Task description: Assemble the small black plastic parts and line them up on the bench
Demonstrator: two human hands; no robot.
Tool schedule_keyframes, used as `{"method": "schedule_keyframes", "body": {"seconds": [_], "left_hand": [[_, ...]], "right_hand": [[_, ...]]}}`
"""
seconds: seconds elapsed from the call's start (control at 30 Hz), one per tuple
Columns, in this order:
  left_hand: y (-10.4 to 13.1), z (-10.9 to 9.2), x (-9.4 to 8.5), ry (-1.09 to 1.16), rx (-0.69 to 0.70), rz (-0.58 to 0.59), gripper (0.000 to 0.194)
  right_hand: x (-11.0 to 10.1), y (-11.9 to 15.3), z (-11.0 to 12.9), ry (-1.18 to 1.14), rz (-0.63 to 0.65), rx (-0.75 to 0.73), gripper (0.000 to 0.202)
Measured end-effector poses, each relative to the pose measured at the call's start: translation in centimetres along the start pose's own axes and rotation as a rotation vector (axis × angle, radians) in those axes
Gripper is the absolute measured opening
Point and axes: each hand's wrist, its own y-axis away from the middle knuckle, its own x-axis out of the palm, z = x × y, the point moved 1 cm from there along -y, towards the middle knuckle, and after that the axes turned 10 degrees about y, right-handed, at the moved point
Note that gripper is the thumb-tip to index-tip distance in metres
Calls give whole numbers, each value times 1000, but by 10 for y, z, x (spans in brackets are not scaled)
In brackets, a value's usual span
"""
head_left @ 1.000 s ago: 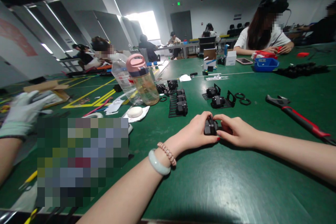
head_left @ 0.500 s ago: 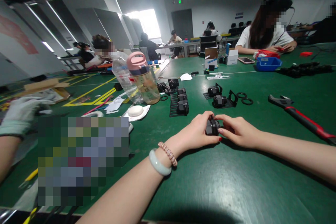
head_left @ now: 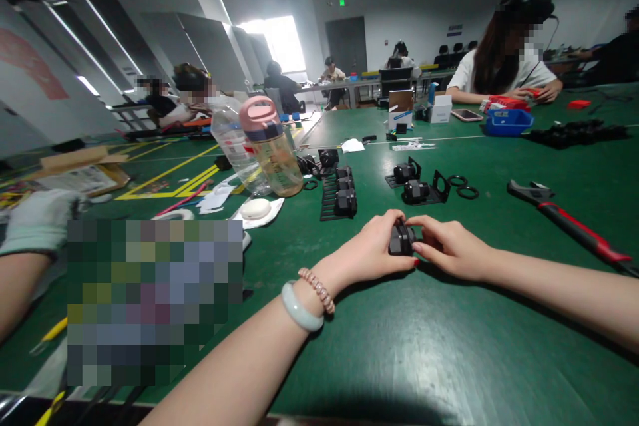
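My left hand (head_left: 367, 246), with a beaded bracelet and a pale bangle at the wrist, closes its thumb and fingers around a black ribbed fitting (head_left: 401, 241) that looks like a cable gland. From the other side, the fingertips of my right hand (head_left: 454, 249) pinch its right end. Part of the fitting is hidden by my fingers. Just beyond lie similar black fittings on slotted brackets (head_left: 419, 192), with two black ring nuts (head_left: 468, 193) beside them. More fittings on a bracket (head_left: 344, 202) stand to the left, near another ring nut (head_left: 310, 185).
An adjustable wrench (head_left: 574, 226) with red-black handle lies right. A pink-lidded bottle (head_left: 272, 153) and a white round case (head_left: 255, 209) stand left. A co-worker's gloved hand (head_left: 37, 219) is at far left. Across the table a person (head_left: 504, 60) sits behind a blue bin (head_left: 509, 122).
My hands keep nearly the same grip on the fitting, with only slight finger movement. The co-worker's gloved hand at left has shifted a little.
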Motion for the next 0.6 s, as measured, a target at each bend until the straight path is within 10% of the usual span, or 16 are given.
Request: {"method": "schedule_keyframes", "body": {"seconds": [0.6], "left_hand": [[1,1,-3,-3,1,-7,51]], "right_hand": [[2,1,-2,-22,18,-41,40]]}}
